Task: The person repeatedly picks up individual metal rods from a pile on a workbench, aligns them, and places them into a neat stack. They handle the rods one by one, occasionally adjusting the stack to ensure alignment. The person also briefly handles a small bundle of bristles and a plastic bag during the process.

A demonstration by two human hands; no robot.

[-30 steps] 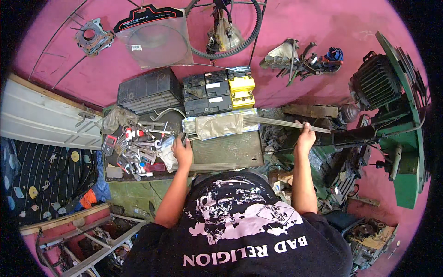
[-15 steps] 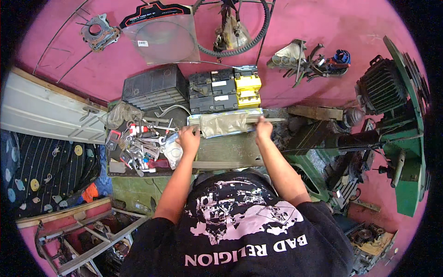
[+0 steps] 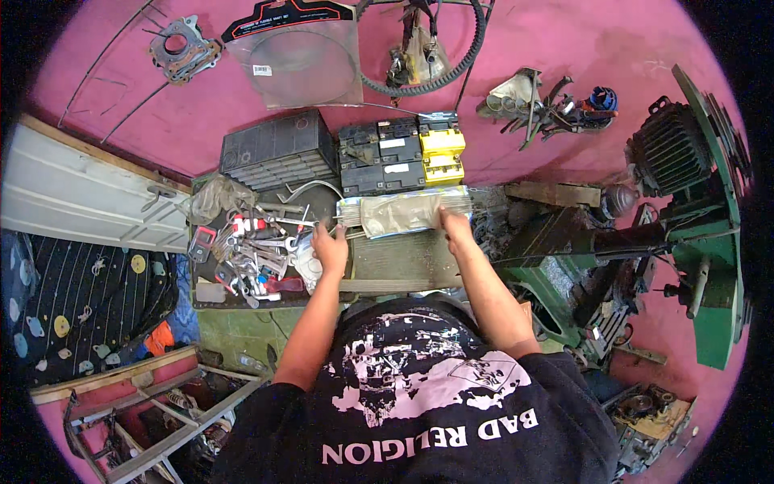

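Note:
A packet of thin grey metal rods (image 3: 403, 214), like welding rods, lies across the bench, partly wrapped in cloudy brownish plastic on a blue-and-white sheet. My right hand (image 3: 455, 226) grips it near its right end, fingers bent over the wrapping. At the opposite end, my left hand (image 3: 330, 248) has its thumb and fingers curled at the tips of rods that poke out low on the left. Its exact grip is too small to make out. Beside my left hand sits a pale plastic bag (image 3: 306, 264).
Left of me are piled wrenches and hand tools (image 3: 260, 252). Black and yellow batteries (image 3: 403, 153) stand behind the packet, with a black ribbed case (image 3: 278, 153) next to them. Green machinery (image 3: 540, 278) fills the right. More rods (image 3: 395, 285) lie along the bench's front edge.
The rods that stuck out past the packet's right end no longer do. My right hand has shifted left onto the wrapping. The whole view has moved slightly.

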